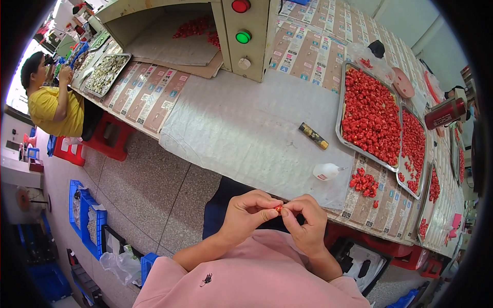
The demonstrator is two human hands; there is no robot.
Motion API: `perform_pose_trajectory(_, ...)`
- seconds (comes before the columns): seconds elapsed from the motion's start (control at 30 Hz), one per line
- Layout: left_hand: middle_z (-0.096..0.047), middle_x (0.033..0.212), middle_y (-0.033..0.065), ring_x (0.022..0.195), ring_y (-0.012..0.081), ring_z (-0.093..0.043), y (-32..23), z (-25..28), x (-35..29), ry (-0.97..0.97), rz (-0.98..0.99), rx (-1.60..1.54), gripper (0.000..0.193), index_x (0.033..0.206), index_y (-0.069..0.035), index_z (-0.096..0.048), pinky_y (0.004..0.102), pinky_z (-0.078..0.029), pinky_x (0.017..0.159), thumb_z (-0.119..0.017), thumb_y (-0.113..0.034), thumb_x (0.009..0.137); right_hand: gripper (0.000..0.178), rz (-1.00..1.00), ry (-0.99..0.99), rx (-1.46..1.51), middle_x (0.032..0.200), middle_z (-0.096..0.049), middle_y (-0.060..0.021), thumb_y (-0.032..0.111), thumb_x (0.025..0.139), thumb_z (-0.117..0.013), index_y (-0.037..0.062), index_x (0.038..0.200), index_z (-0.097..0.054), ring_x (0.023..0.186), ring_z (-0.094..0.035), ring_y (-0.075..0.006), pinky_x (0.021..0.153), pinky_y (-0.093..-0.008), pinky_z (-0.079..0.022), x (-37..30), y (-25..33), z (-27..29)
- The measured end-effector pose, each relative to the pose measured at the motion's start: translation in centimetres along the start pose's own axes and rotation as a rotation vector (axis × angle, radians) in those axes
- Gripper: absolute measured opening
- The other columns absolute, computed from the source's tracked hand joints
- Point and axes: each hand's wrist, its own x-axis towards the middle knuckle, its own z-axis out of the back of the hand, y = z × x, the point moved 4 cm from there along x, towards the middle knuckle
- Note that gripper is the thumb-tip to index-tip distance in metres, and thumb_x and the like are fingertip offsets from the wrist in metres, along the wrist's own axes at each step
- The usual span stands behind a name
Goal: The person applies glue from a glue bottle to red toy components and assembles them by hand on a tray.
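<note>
Between the fingertips of both hands I pinch a small red piece [278, 208] with a bit of gold on it, just off the table's near edge. My left hand [250, 210] grips it from the left with thumb and forefinger, and my right hand [307, 222] from the right. Fingers hide most of it. On the table beyond lie a white squeeze bottle [327, 172] with a thin nozzle, on its side, and a dark tube with gold patterning [313, 135]. A loose pile of similar red pieces [364, 183] is right of the bottle.
A metal tray [340, 115] heaped with red pieces stands at right, a second tray [419, 191] beside it. A beige machine [250, 41] with red and green buttons stands at the back. Far left, a person in yellow [59, 108] sits by a tray of pale pieces [107, 74]. Blue crates [87, 219] are on the floor.
</note>
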Motion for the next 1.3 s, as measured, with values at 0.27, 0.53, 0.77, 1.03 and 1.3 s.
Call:
perform_pose_trajectory(0.27, -0.062, 0.094, 0.0073, 0.088, 0.0127, -0.060, -0.18, -0.10, -0.20, -0.010, -0.029, 0.014, 0.017, 0.093, -0.001, -0.068, 0.0237, -0.049, 0.079, -0.066, 0.006, 0.078, 0.006, -0.002, 0.022, 0.005, 0.076, -0.056, -0.0059, 0.003, 0.078, -0.066, 0.0003, 0.080, -0.061, 0.062, -0.051, -0.0117, 0.056, -0.0223, -0.041, 0.07, 0.09, 0.06)
perform_pose_trajectory(0.53, -0.062, 0.093, 0.0067, 0.087, 0.0126, -0.059, 0.24, -0.06, -0.03, -0.001, 0.038, -0.064, 0.017, 0.094, 0.000, -0.068, 0.0237, -0.049, 0.079, -0.066, 0.006, 0.078, 0.006, 0.026, -0.002, -0.004, 0.076, -0.057, -0.0060, 0.004, 0.078, -0.066, 0.0006, 0.081, -0.061, 0.063, -0.051, -0.0116, 0.056, -0.0226, -0.041, 0.03, 0.04, 0.01)
perform_pose_trajectory(0.77, -0.062, 0.093, 0.0064, 0.088, 0.0125, -0.059, -0.24, -0.29, -0.08, 0.010, 0.009, 0.002, 0.016, 0.094, 0.000, -0.068, 0.0238, -0.049, 0.079, -0.065, 0.005, 0.079, 0.006, 0.029, 0.009, -0.007, 0.076, -0.057, -0.0063, 0.004, 0.078, -0.066, 0.0007, 0.081, -0.061, 0.062, -0.051, -0.0120, 0.057, -0.0228, -0.041, -0.03, 0.09, 0.17)
perform_pose_trajectory(1.03, -0.062, 0.095, 0.0070, 0.089, 0.0130, -0.059, 0.39, -0.12, 0.04, 0.049, 0.071, -0.122, 0.016, 0.095, 0.000, -0.067, 0.0249, -0.049, 0.082, -0.065, 0.005, 0.080, 0.006, 0.001, 0.012, 0.002, 0.078, -0.059, -0.0066, 0.004, 0.078, -0.067, 0.0006, 0.081, -0.062, 0.064, -0.053, -0.0127, 0.057, -0.0228, -0.042, -0.13, 0.23, 0.36)
perform_pose_trajectory(1.3, -0.062, 0.096, 0.0080, 0.091, 0.0138, -0.060, -0.18, -0.40, 0.06, 0.061, 0.090, -0.155, 0.015, 0.095, 0.000, -0.066, 0.0254, -0.049, 0.083, -0.064, 0.004, 0.081, 0.008, -0.037, 0.034, 0.019, 0.079, -0.060, -0.0066, 0.002, 0.076, -0.069, 0.0000, 0.082, -0.064, 0.065, -0.054, -0.0116, 0.057, -0.0221, -0.043, -0.13, 0.18, 0.67)
